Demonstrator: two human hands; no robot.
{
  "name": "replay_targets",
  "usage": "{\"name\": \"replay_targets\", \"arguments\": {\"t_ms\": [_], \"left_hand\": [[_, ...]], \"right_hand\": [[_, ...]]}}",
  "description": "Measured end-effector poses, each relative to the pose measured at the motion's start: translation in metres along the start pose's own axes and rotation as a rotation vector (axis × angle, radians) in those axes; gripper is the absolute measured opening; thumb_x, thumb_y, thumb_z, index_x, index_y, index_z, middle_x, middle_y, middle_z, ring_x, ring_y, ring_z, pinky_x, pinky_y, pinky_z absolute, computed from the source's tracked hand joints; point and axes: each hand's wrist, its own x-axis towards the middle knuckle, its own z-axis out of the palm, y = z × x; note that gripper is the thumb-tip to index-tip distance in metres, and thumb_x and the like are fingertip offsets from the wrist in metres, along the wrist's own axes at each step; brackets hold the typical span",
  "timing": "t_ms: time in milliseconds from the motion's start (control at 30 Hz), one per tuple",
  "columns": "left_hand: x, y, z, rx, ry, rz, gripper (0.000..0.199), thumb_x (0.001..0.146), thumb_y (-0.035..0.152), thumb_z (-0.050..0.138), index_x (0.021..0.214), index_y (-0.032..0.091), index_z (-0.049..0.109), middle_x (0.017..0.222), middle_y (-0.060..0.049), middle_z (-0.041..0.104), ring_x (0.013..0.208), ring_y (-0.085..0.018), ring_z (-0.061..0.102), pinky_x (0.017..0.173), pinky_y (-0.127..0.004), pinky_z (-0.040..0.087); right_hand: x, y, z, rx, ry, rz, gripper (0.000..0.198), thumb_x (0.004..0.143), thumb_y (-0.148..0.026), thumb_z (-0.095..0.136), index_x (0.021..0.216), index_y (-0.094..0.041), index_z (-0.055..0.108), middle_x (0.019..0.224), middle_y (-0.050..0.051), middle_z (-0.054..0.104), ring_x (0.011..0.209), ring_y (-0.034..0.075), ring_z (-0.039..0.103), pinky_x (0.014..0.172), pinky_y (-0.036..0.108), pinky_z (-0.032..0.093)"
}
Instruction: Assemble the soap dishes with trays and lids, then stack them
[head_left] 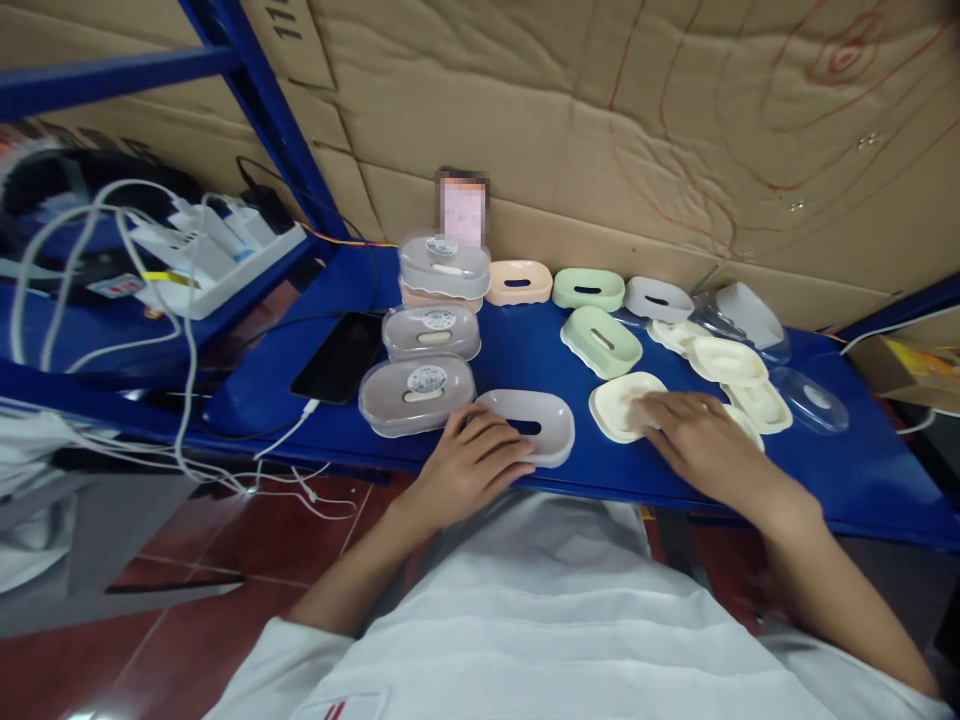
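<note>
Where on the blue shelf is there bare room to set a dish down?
Bare blue shelf lies between the lidded grey boxes and the green dish, behind the white dish under the left hand. More lies at the far right end. Around the right hand, cream trays crowd together.

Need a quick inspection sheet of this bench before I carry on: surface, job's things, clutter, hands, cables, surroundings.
Surface: blue shelf top, crowded with soap dishes.
Job's things: grey soap dish base under the left hand; cream tray under the right hand.
Clutter: three lidded dishes stacked toward the back left; peach, green and grey bases along the wall; more cream trays; clear lids at right; black phone.
Hands: left hand rests on the grey base; right hand lies flat on the cream tray.
Cables: white cables hang from a power strip; one runs to the phone.
Surroundings: cardboard wall, blue rack frame, red floor.
</note>
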Motion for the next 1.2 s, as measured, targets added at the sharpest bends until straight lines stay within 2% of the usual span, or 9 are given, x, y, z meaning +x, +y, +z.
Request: {"name": "replay_targets", "arguments": {"t_ms": [133,267,333,433,533,633,700,933,1200], "left_hand": [[0.01,0.01,0.0,0.006,0.149,-0.052,0.016,0.101,0.026,0.076,0.117,0.023,0.072,0.1,-0.003,0.078,0.096,-0.02,0.073,0.097,-0.04,0.055],[0.025,0.024,0.004,0.067,0.191,-0.05,0.012,0.104,0.027,0.073,0.113,0.02,0.071,0.098,-0.004,0.078,0.091,-0.019,0.073,0.084,-0.034,0.055],[0.032,0.029,0.01,0.083,0.168,-0.039,0.012,0.105,0.029,0.071,0.111,0.018,0.071,0.098,-0.005,0.078,0.09,-0.019,0.073,0.084,-0.035,0.054],[0.038,0.036,0.021,0.118,0.095,-0.041,0.013,0.106,0.031,0.069,0.111,0.019,0.072,0.101,-0.005,0.079,0.092,-0.02,0.074,0.084,-0.035,0.054],[0.04,0.044,0.028,0.137,-0.036,-0.036,0.024,0.108,0.038,0.065,0.123,0.021,0.071,0.111,-0.008,0.079,0.102,-0.024,0.074,0.093,-0.041,0.054],[0.033,0.052,0.026,0.121,-0.18,-0.045,0.048,0.105,0.051,0.066,0.142,0.02,0.065,0.131,-0.014,0.076,0.121,-0.033,0.071,0.116,-0.059,0.046],[0.026,0.054,0.022,0.134,-0.231,-0.065,0.056,0.103,0.049,0.069,0.149,0.019,0.06,0.141,-0.017,0.072,0.129,-0.035,0.068,0.125,-0.066,0.037],[0.012,0.033,0.011,0.097,-0.199,-0.07,0.05,0.106,0.018,0.062,0.155,0.023,0.055,0.153,-0.012,0.067,0.152,-0.031,0.056,0.132,-0.06,0.04],[0.011,0.018,0.016,0.058,-0.137,-0.056,0.039,0.106,0.017,0.063,0.144,0.023,0.066,0.142,-0.01,0.075,0.138,-0.027,0.068,0.126,-0.057,0.048]], "right_hand": [[-0.028,-0.027,0.029,0.136,-0.004,0.023,0.053,0.111,-0.038,0.048,0.162,-0.027,0.051,0.161,0.015,0.059,0.139,0.036,0.065,0.111,0.06,0.057],[-0.024,-0.059,0.026,0.395,0.086,0.003,0.073,0.11,-0.038,0.055,0.175,-0.039,0.021,0.166,0.008,0.054,0.148,0.031,0.059,0.118,0.052,0.057],[-0.022,-0.061,0.023,0.432,0.176,0.041,0.079,0.109,-0.039,0.058,0.175,-0.041,0.017,0.168,0.009,0.051,0.153,0.031,0.053,0.123,0.054,0.053],[-0.021,-0.052,0.026,0.427,0.161,0.043,0.082,0.105,-0.043,0.065,0.175,-0.039,0.022,0.177,0.011,0.035,0.162,0.035,0.039,0.128,0.061,0.045],[-0.02,-0.042,0.038,0.449,0.067,-0.076,0.08,0.103,-0.046,0.069,0.172,-0.041,0.031,0.183,0.009,0.021,0.166,0.037,0.029,0.129,0.063,0.042],[-0.017,-0.038,0.048,0.458,0.097,-0.122,0.067,0.105,-0.04,0.067,0.167,-0.04,0.043,0.181,0.008,0.027,0.165,0.035,0.032,0.129,0.061,0.043],[-0.015,-0.038,0.052,0.461,0.134,-0.123,0.058,0.107,-0.035,0.064,0.163,-0.038,0.049,0.179,0.008,0.034,0.163,0.032,0.037,0.129,0.059,0.044],[-0.01,-0.04,0.054,0.445,0.156,-0.134,0.055,0.11,-0.026,0.055,0.162,-0.041,0.05,0.177,0.001,0.038,0.164,0.03,0.036,0.131,0.059,0.043],[-0.003,-0.051,0.056,0.388,0.183,-0.145,0.052,0.111,-0.025,0.052,0.162,-0.033,0.051,0.177,0.007,0.038,0.164,0.029,0.035,0.132,0.056,0.042]]}}
